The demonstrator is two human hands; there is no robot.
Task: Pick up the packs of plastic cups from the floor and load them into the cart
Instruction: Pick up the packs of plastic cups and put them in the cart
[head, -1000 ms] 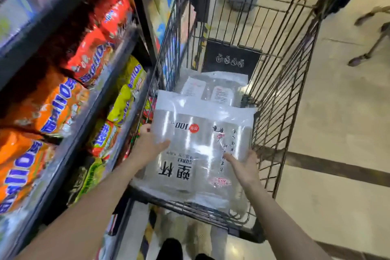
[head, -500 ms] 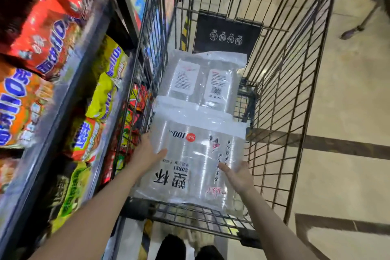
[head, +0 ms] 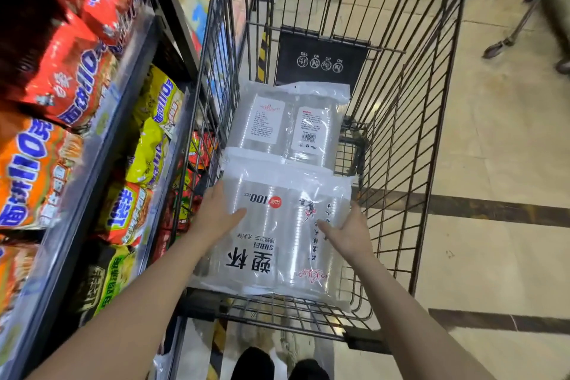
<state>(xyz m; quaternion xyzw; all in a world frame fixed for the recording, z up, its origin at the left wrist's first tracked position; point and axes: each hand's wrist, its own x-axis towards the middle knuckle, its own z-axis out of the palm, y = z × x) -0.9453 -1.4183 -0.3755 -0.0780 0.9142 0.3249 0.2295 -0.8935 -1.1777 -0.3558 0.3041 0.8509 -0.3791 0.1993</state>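
A clear pack of plastic cups (head: pixel 277 234) with black printed characters lies low inside the wire cart (head: pixel 410 139), near its close end. My left hand (head: pixel 217 214) holds the pack's left side, thumb on top. My right hand (head: pixel 347 233) holds its right side, thumb on top as well. A second pack of plastic cups (head: pixel 290 123) with white labels lies further in on the cart floor, partly under the near pack's top flap.
Store shelves (head: pixel 101 145) with red, orange and yellow snack bags run close along the cart's left side. Tiled floor (head: pixel 499 163) with dark stripes lies to the right. Wheels of another cart (head: pixel 505 40) show at the top right. My shoes (head: pixel 277 364) are below the cart.
Both hands have carried the near pack downward and deeper into the cart, close to the second pack. The camera has tilted down and moved closer.
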